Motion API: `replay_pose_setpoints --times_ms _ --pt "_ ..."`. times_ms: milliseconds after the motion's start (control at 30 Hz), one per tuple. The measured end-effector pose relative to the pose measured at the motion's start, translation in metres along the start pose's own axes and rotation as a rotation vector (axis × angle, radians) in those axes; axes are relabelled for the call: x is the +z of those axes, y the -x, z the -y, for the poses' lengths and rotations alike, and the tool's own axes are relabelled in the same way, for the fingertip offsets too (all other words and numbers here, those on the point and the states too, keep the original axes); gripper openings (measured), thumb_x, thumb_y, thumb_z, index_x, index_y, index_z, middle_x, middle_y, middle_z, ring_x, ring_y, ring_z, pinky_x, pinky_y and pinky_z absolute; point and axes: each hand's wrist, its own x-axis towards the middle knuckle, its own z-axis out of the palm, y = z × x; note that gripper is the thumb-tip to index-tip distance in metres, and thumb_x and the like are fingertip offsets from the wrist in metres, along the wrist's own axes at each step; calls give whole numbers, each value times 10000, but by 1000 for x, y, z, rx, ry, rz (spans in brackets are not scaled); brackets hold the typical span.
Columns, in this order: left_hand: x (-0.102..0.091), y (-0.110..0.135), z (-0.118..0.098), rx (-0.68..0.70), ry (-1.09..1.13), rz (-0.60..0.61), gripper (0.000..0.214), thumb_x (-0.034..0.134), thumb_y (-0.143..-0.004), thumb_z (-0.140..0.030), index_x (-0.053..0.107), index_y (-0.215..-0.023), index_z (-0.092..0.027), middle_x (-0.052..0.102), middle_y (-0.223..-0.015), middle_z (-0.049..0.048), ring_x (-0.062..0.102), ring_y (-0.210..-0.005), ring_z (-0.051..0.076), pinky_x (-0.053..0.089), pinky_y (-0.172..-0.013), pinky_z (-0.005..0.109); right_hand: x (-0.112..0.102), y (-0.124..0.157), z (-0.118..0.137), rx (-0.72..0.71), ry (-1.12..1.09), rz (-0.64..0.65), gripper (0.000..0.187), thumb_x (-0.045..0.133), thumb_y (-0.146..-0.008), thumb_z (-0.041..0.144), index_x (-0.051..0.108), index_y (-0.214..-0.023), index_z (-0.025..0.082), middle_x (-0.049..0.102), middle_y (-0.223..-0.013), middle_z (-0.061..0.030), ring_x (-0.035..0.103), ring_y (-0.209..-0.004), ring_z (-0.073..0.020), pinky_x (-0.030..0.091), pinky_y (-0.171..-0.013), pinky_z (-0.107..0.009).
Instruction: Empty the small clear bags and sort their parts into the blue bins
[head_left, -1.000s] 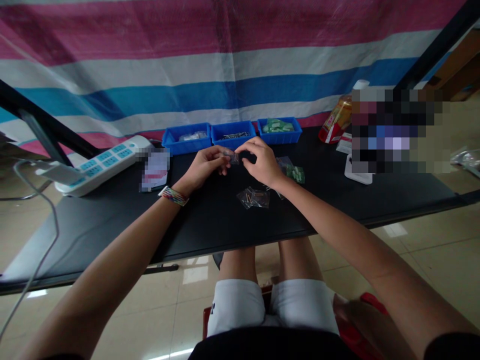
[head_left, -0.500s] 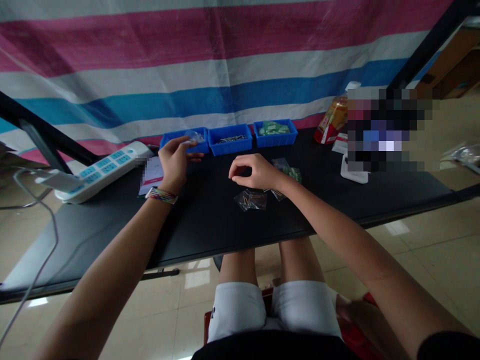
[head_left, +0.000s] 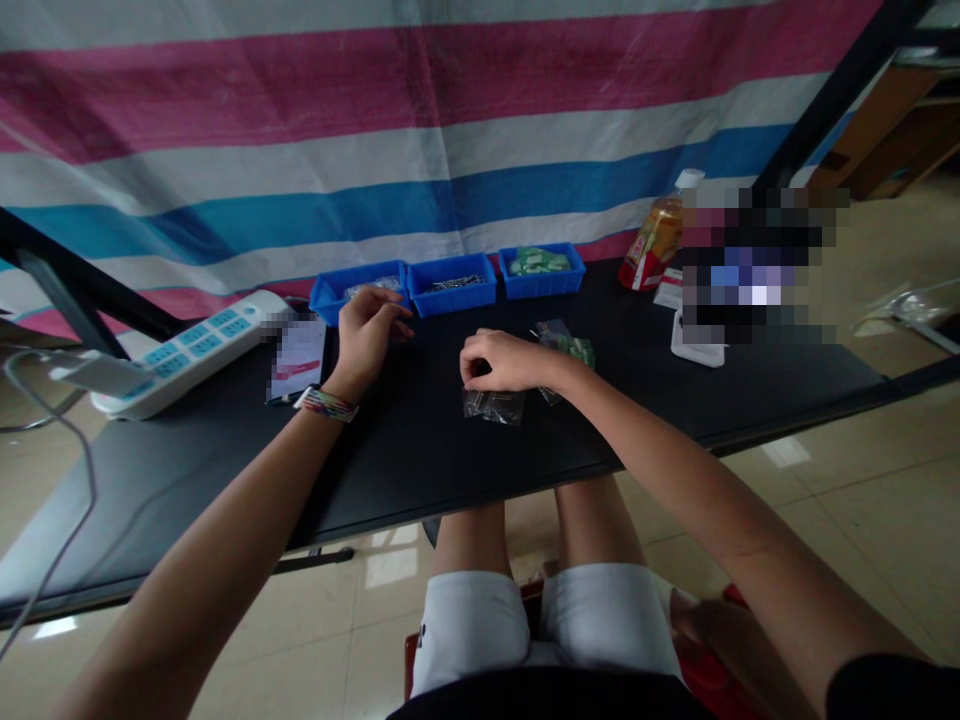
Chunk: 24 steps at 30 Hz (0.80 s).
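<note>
My left hand (head_left: 370,330) is just in front of the left blue bin (head_left: 319,300), which contains clear plastic bags (head_left: 381,284). Its thumb and fingers are bent together; whatever they may pinch is too small to make out. My right hand (head_left: 499,360) curls over the table, thumb and forefinger closed in a ring, with no held thing that I can identify. Directly below it lie small clear bags (head_left: 501,408) with thin metal pins inside. Beyond the right wrist is a bag with green pieces (head_left: 577,348).
The middle blue bin (head_left: 454,300) contains metal pins, the right one (head_left: 544,284) green packets. A power strip (head_left: 195,355) and a phone (head_left: 300,360) are at left. To the right stand a drink bottle (head_left: 651,240) and a white case (head_left: 697,340) on the black table (head_left: 420,450).
My left hand has drawn back from over the left bin toward me. My right hand has lowered toward the small bags, and its finger ring has narrowed. The view has shifted slightly.
</note>
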Motion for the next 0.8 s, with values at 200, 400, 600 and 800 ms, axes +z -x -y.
replay_pose_setpoints --times_ms 200,400,600,800 --pt "3 2 -2 -44 7 36 117 666 -824 -217 664 -939 -192 740 -828 27 668 -550 125 511 -506 218 -5 2 1 50 -3 -11 270 954 -793 289 751 -921 165 714 -916 -51 626 -921 -216 466 -837 -330" --pt "3 4 -2 -43 -4 65 121 680 -825 -225 677 -940 -188 738 -833 33 668 -554 124 503 -504 213 -7 2 0 119 -96 19 185 891 -835 223 717 -802 169 721 -860 -35 634 -826 -179 445 -762 -309" --pt "5 7 -6 -39 -32 217 182 696 -866 -308 693 -994 -179 728 -820 33 683 -589 141 517 -534 230 3 -9 -13 150 -439 -307 183 782 -892 251 627 -829 178 646 -781 9 601 -728 -148 465 -693 -298" --pt "14 21 -21 -54 -27 524 403 699 -931 -569 736 -903 -169 747 -809 74 713 -652 186 548 -577 277 9 -17 -18 216 -740 -549 352 843 -871 452 576 -872 222 631 -801 12 624 -725 -158 558 -607 -281"
